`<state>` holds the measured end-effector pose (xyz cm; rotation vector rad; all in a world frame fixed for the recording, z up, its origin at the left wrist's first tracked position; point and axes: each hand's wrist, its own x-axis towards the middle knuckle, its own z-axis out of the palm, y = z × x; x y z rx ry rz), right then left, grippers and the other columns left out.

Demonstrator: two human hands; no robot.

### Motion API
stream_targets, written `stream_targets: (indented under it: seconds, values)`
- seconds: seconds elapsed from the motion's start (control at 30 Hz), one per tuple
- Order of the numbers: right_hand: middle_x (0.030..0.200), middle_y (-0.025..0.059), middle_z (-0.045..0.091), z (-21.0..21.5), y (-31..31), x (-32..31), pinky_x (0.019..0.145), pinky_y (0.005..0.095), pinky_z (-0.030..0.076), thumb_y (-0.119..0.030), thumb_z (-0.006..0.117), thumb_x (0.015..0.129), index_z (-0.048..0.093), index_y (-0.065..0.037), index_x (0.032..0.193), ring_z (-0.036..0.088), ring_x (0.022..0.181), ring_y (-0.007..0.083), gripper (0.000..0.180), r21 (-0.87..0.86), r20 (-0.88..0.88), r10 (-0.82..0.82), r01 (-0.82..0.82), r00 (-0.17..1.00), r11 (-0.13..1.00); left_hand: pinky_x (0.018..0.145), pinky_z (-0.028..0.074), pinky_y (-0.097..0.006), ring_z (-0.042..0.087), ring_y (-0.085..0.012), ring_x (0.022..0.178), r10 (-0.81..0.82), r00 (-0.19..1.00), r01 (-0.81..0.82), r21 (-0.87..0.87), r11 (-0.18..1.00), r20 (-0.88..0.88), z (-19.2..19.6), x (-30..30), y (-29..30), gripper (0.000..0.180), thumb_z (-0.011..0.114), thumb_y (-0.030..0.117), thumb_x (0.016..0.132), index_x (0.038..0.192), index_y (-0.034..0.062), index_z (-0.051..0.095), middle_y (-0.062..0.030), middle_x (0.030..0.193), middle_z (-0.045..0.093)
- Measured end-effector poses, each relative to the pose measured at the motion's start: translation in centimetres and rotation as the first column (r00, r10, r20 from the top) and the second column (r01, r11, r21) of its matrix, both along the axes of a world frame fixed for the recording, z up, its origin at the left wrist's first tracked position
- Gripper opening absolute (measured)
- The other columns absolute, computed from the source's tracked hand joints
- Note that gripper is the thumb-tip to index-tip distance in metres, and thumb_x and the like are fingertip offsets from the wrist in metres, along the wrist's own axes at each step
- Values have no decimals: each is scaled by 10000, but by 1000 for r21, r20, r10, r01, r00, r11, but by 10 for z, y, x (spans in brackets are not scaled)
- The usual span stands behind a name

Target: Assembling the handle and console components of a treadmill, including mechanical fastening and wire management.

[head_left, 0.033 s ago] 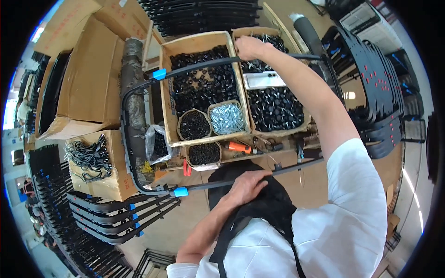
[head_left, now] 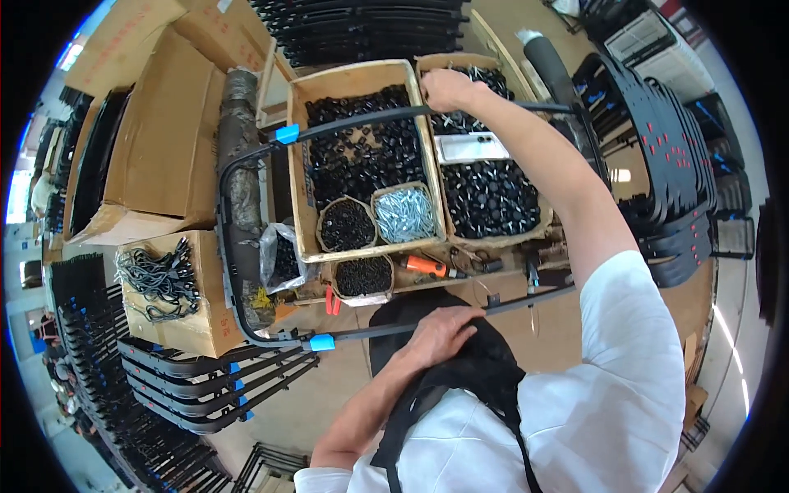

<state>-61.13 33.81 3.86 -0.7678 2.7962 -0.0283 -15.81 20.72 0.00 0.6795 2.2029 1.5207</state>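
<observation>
A black tubular frame (head_left: 366,333) with rounded corners and blue tape lies across the parts boxes. My left hand (head_left: 444,335) is closed over its near bar, by the black apron. Stretched far forward, my right hand (head_left: 448,90) is at the frame's far bar, above the wall between two boxes. Its fingers are curled, and what they hold, if anything, is hidden. Below that arm, a white phone-shaped object (head_left: 472,147) lies on black parts in the right box (head_left: 538,226). The left wooden box (head_left: 297,185) holds black pieces, dark screws (head_left: 348,224) and silvery screws (head_left: 403,213).
An orange-handled tool (head_left: 426,265), red-handled tool (head_left: 332,301) and tub of black screws (head_left: 364,276) lie nearer me. Left are a clear bag (head_left: 282,256), cables (head_left: 160,279) on a carton and stacked frames (head_left: 193,386). More frames (head_left: 670,148) stand right.
The view has shifted very slightly, so the boxes sit a little lower and further right. Both hands keep their places on the frame and by the boxes.
</observation>
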Motion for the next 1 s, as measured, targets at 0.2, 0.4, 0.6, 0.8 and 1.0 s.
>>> stream_targets:
  seconds: [0.2, 0.4, 0.6, 0.8, 1.0]
  values:
    - [1076, 231, 767, -7, 8, 0, 833, 489, 611, -289, 629, 939, 720, 18, 1104, 764, 924, 390, 360, -66, -154, -62, 52, 986, 996, 978, 505, -476, 642, -369, 1122, 3, 998, -3, 11, 1000, -57, -4, 0, 12, 340, 622, 119, 953, 1287, 139, 683, -143, 1187, 693]
    - [987, 269, 760, 57, -21, 17, 783, 424, 617, -244, 540, 958, 721, 68, 1013, 766, 713, 337, 365, 96, 177, -111, 95, 978, 991, 928, 505, -468, 647, -358, 1067, 149, 980, -136, -101, 986, 129, 7, -3, 16, 295, 602, 107, 948, 1223, 122, 707, -192, 1154, 687]
    - [1130, 220, 771, 46, -23, 14, 962, 486, 587, -470, 555, 968, 784, 1, 1070, 744, 1094, 373, 533, 260, -64, -48, 63, 997, 963, 762, 580, -475, 717, -384, 886, -53, 998, 41, -284, 958, -36, -4, 1, 13, 216, 601, 172, 988, 1170, 199, 716, -137, 935, 727]
    - [1191, 197, 764, 43, -42, 15, 969, 500, 566, -651, 405, 1058, 787, -32, 1137, 727, 1149, 364, 732, 314, -57, -138, 149, 989, 938, 874, 551, -514, 698, -386, 992, -113, 986, 140, -245, 959, 122, 6, -11, 14, 222, 557, 295, 1047, 1183, 193, 699, -159, 973, 703]
    - [1153, 213, 771, 29, -26, 1, 934, 484, 588, -553, 462, 1053, 791, -25, 1053, 736, 1123, 379, 622, 275, -96, -33, 58, 995, 960, 987, 504, -512, 638, -401, 1145, -53, 979, 80, -132, 988, 199, 9, -14, 16, 256, 637, 257, 1018, 1258, 169, 652, -187, 1122, 638]
